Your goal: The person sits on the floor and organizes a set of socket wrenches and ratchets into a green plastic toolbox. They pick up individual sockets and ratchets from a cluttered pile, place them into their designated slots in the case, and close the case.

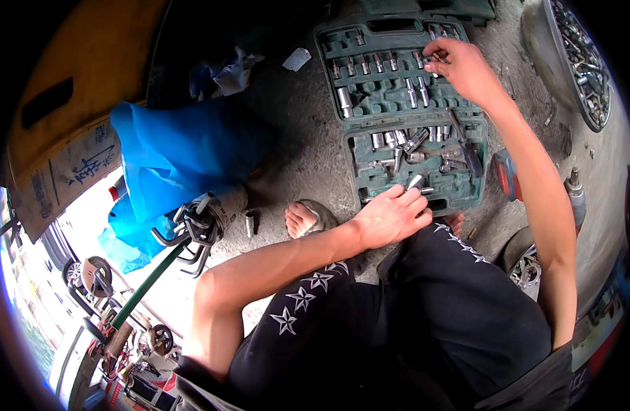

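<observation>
On the ground before me lies an unfolded green plastic socket-set case (pixel 350 123). My right hand (pixel 451 61) is over its upper half, thumb and fingers pinched around a small metal piece beside the row of bit sockets (pixel 379 61). My left hand (pixel 394 216) rests at the near edge of the lower half, a shiny metal socket (pixel 416 181) at its fingertips. Loose chrome sockets (pixel 391 138) lie jumbled in the lower half. A screwdriver with a dark handle (pixel 471 159) lies across its right side. Two long sockets (pixel 411 92) stand in the upper half.
A round metal basin (pixel 548 56) full of hardware stands at the upper right. Hex keys (pixel 199 226) fill a container at the left, near a blue plastic sheet (pixel 176 159). A single socket (pixel 250 224) stands near my foot. A power tool (pixel 505 174) is right of the case.
</observation>
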Tool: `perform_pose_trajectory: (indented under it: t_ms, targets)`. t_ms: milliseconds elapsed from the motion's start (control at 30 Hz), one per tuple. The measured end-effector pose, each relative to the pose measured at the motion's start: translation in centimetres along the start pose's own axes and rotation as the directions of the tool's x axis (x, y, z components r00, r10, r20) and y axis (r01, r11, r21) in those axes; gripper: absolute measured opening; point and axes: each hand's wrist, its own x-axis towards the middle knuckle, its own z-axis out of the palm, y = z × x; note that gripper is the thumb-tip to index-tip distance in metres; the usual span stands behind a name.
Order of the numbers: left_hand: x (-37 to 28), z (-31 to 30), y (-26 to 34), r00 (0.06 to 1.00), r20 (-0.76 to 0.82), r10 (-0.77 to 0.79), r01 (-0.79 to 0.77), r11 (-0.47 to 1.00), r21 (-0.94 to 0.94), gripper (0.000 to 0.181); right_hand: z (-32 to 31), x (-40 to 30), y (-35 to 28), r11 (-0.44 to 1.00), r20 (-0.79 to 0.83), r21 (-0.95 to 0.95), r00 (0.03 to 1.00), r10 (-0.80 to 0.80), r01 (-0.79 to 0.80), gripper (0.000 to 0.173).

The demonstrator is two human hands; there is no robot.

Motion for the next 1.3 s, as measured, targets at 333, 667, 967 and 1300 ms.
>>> perform_pose_trajectory:
  t_ms: [333, 667, 967, 1300]
  targets:
    - [-1.0, 1.8, -1.0, 0.995, -0.045, 0.090, -0.088, 0.996, 0.031, 0.021, 0.3, -0.4, -1.0, 0.998, -0.124, -0.053, 0.992, 0.014, -0.020, 0.023]
    - [-1.0, 1.8, -1.1, 0.996, -0.038, 0.082, -0.082, 0.997, 0.006, 0.018, -0.7, 0.5, 0.5, 0.983, 0.023, 0.086, 0.987, 0.159, -0.161, 0.029]
    - [-0.9, 1.8, -1.1, 0.994, -0.074, 0.078, -0.078, 0.997, 0.009, 0.016, -0.5, 1.5, -0.4, 0.989, 0.010, 0.057, 0.991, 0.136, -0.136, 0.026]
    - [-1.0, 2.0, -1.2, 0.992, -0.084, 0.094, -0.093, 0.996, 0.012, 0.010, -0.2, 1.3, 1.6, 0.992, 0.034, -0.122, 0.999, -0.027, 0.031, 0.027]
